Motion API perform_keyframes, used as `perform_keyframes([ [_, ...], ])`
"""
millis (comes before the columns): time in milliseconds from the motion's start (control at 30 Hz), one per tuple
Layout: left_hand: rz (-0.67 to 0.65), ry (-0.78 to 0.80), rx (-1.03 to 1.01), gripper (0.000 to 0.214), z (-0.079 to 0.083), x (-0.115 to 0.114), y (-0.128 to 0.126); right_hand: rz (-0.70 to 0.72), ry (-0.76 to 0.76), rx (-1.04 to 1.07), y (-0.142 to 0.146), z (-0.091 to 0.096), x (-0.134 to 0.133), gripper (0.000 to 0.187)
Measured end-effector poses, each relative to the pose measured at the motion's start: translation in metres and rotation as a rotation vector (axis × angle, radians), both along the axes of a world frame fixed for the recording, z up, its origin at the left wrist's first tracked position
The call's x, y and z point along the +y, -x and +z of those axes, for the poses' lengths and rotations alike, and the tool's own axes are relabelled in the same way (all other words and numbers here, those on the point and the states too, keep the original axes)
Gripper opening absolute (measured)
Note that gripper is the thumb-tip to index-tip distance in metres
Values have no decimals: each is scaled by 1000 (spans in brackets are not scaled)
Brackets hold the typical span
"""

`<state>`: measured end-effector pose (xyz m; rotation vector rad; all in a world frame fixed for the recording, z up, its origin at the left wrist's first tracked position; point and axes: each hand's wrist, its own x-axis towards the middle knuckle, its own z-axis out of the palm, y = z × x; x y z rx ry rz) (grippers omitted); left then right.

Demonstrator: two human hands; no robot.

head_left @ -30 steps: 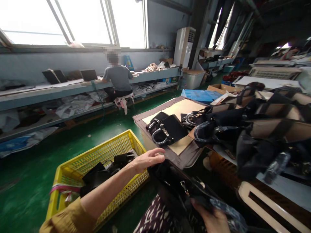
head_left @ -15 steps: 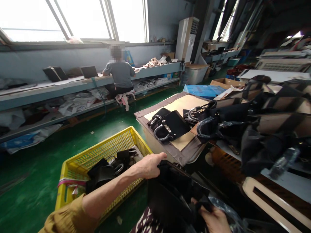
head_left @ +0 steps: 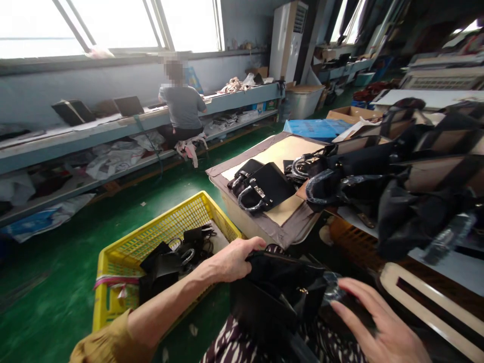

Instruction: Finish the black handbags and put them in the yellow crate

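A black handbag (head_left: 272,302) rests on my lap over patterned dark trousers (head_left: 230,343). My left hand (head_left: 236,259) is closed on its upper left edge, the thumb pointing away from me. At the bag's right side is a handle wrapped in clear plastic (head_left: 331,286). My right hand (head_left: 385,322) is beside this handle, thumb and fingers apart, fingertips at the plastic. The bag's top looks open, with a small gold-coloured metal piece (head_left: 303,291) showing. Its lower part is lost in shadow.
A yellow plastic basket (head_left: 151,227) with black bag pieces stands on the green floor to the left. Black handbags (head_left: 274,186) lie on a covered bin ahead, and more bags (head_left: 416,196) crowd the right. A person (head_left: 184,106) sits at the long bench.
My right hand has come up out of the bag's right end and its fingers have spread beside the wrapped handle. The left hand keeps its hold on the bag's edge.
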<state>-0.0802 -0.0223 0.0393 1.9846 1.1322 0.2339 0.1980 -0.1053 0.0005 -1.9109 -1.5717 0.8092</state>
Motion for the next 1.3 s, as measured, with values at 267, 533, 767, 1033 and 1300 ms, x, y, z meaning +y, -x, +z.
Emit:
perform_keyframes([
  [267,-84,4,-36,56,-4,11,15,293,272,-52,29,12,56,40],
  [533,-87,-164,211,52,4,30,20,261,216,-108,50,43,37,16],
  [767,-8,-254,194,37,2,13,-13,199,310,-231,53,22,22,34],
  [1033,54,-285,226,23,-11,14,-16,185,242,-249,55,18,17,28],
  [1300,24,-244,134,36,-6,9,-7,146,342,90,32,12,33,23],
])
